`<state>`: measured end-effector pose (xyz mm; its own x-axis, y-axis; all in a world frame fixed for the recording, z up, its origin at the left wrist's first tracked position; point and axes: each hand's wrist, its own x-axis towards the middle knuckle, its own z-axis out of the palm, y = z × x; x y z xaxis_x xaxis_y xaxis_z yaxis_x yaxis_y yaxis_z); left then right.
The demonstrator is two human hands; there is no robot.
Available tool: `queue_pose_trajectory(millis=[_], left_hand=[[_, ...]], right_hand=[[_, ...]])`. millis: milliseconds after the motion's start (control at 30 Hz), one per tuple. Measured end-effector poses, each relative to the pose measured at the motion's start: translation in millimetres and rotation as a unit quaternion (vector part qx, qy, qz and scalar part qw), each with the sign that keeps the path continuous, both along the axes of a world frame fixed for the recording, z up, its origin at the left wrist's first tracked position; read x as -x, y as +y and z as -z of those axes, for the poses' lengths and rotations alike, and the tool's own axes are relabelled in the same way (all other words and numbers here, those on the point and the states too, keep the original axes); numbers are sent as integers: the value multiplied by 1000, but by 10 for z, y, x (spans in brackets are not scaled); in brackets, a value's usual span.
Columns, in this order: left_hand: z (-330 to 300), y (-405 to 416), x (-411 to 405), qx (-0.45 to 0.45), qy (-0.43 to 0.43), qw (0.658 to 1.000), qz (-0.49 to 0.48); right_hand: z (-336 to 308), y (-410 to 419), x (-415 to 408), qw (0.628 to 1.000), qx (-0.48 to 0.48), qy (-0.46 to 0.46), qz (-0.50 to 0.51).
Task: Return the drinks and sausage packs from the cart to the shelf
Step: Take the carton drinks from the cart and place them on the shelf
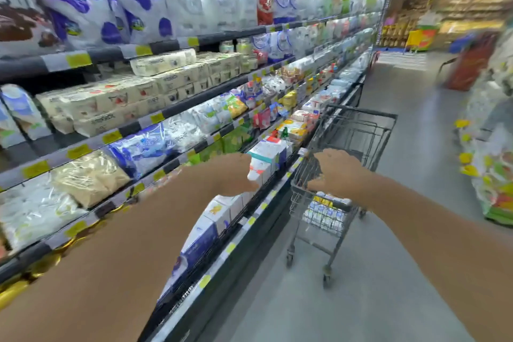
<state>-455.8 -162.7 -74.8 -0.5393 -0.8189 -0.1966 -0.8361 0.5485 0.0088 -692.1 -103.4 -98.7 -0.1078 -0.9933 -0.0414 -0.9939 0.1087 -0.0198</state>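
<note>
A dark wire cart (369, 130) stands in the aisle beside the chilled shelf (177, 159). Drink packs with blue and white labels (324, 212) lie in its lower basket. My right hand (337, 171) is closed over the cart's near rim. My left hand (236, 173) reaches to the lower shelf row and grips a white drink carton (259, 169) with a teal band and an orange mark, standing among other cartons. No sausage packs can be made out in the blur.
White and blue cartons (211, 226) line the bottom row along the shelf edge. Bagged and boxed dairy goods fill the upper shelves. Grey floor (388, 258) runs ahead in the aisle. A colourful display (491, 175) stands on the right.
</note>
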Motion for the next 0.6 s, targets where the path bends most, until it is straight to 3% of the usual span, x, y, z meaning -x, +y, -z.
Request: queue_pose_trajectory(millis=[267, 600], left_hand=[[137, -397, 1307, -31, 2, 997, 70], [552, -1313, 2294, -43, -10, 989, 140]], right_hand=[[281, -38, 1144, 997, -13, -20, 70], [670, -704, 1875, 989, -35, -51, 137]])
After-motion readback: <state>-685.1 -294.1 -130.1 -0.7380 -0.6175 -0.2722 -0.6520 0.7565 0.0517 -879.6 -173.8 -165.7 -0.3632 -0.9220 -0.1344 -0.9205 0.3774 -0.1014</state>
